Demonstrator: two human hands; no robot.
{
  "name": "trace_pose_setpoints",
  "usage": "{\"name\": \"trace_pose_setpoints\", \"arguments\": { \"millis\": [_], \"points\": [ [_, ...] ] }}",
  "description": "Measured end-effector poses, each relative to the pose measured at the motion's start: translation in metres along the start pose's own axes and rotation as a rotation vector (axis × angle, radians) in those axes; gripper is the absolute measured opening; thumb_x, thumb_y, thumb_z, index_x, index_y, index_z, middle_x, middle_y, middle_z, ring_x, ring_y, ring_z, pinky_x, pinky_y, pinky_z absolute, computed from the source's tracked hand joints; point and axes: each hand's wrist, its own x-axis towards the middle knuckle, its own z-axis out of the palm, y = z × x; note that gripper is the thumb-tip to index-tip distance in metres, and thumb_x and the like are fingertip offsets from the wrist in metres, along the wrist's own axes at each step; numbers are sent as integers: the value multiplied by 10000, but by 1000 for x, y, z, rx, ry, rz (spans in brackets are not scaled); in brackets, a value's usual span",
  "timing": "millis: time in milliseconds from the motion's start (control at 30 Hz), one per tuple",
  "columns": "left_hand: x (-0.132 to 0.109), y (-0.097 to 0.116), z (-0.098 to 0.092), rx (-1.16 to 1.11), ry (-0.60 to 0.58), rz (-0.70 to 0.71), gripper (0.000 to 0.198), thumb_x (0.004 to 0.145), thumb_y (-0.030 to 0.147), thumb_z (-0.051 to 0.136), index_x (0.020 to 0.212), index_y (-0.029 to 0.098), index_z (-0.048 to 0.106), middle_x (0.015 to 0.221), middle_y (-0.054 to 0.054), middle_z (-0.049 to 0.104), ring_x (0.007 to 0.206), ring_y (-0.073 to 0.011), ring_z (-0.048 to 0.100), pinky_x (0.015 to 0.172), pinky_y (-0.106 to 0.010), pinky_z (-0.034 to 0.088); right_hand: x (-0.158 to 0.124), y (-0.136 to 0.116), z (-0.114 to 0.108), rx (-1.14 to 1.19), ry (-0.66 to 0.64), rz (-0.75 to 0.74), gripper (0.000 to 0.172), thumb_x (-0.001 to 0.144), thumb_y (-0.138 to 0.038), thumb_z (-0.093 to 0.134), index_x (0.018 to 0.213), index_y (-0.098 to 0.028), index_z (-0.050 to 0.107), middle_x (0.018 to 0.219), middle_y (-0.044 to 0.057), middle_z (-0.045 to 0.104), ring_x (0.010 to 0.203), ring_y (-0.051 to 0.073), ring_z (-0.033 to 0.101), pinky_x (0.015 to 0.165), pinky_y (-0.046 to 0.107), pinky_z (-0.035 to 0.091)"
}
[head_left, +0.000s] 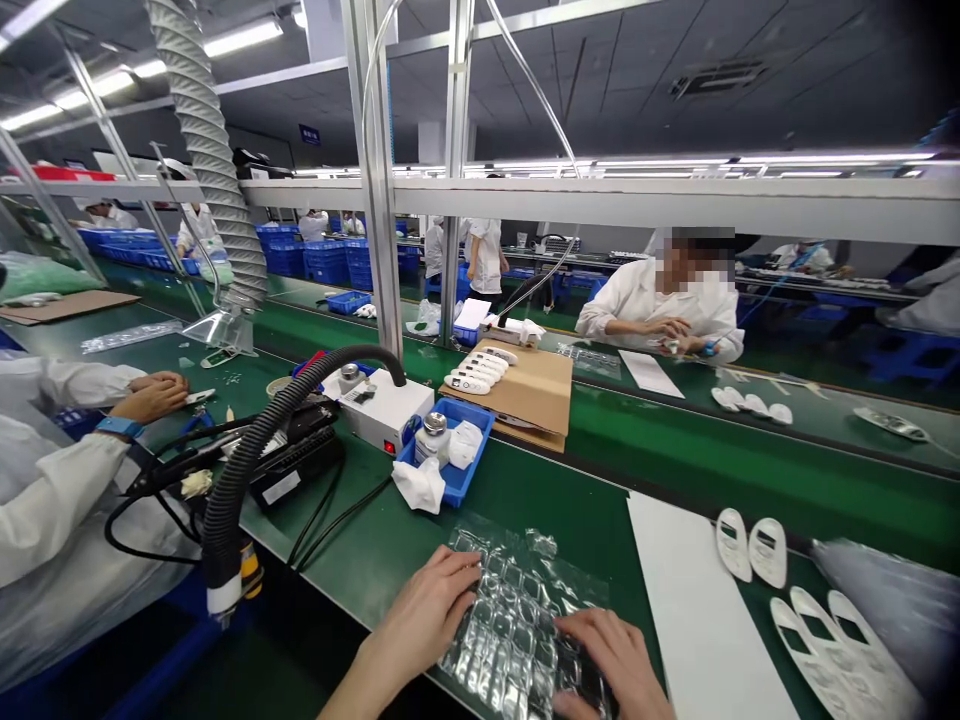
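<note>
A clear plastic blister tray with rows of small moulded pockets lies on the green bench in front of me, a loose clear film at its far side. My left hand rests on the tray's left edge, fingers stretched forward and the thumb a little apart. Across the right side of the tray reaches my right hand, its fingers spread over the pockets and its thumb apart, near the bottom of the view. Both hands touch the plastic, and I see no other object in them. Glare hides what the pockets contain.
Right of the tray lie a white sheet and several white oval device shells. A blue bin with a bottle and tissues stands beyond, near a white box and a black hose. Co-workers sit at left and across.
</note>
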Motion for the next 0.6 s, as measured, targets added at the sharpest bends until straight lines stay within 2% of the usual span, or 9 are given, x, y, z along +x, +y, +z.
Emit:
{"name": "trace_pose_setpoints", "arguments": {
  "millis": [67,100,167,233,300,400,500,600],
  "points": [
    [6,0,0,48,-24,17,374,928,270,359,1258,336,522,1361,8,526,1213,-194,534,1069,-425,452,0,6,3,-75,14,1,368,882,-439,538,1234,-358,466,1065,53,600,924,245,589,723,349,501],
    [9,0,2,74,-30,18,373,926,282,367,1261,337,522,1361,1,523,1212,-206,533,1063,-436,453,1,9,4,-113,61,34,369,903,-412,504,1263,-359,438,1064,58,593,924,246,584,719,359,499],
    [14,1,6,130,-36,2,364,916,314,383,1246,341,535,1333,-25,533,1160,-241,550,935,-424,526,2,12,4,-172,175,119,365,937,-354,432,1300,-338,396,1078,79,570,947,259,564,720,386,492],
    [17,3,12,179,-35,-29,365,913,334,365,1231,342,544,1301,-65,529,1104,-277,554,800,-414,552,3,11,2,-187,219,141,349,943,-324,411,1292,-316,402,1108,98,542,979,270,541,721,399,486],
    [20,8,18,209,-37,-48,381,918,331,328,1240,351,532,1266,-93,520,1094,-298,541,785,-439,539,4,4,-1,-173,181,117,263,941,-301,419,1196,-297,480,1107,99,529,994,272,523,746,415,477],
    [22,16,27,216,-59,-31,391,923,306,317,1258,393,499,1236,-82,513,1121,-285,524,868,-476,508,6,-8,-5,-164,98,95,175,938,-275,424,1048,-263,559,1066,93,542,978,268,520,770,440,466],
    [23,19,36,199,-93,-38,385,920,326,340,1262,417,492,1233,-66,515,1135,-269,521,910,-477,493,6,-15,-13,-164,48,139,213,951,-273,389,1038,-240,581,1061,99,555,978,268,531,786,460,470],
    [24,13,40,131,-92,-78,396,915,402,341,1278,407,498,1236,-76,523,1163,-265,519,938,-466,493,7,-16,-31,-128,-40,169,265,966,-266,347,1069,-244,591,1107,87,566,994,251,549,812,451,486]
  ]
}}
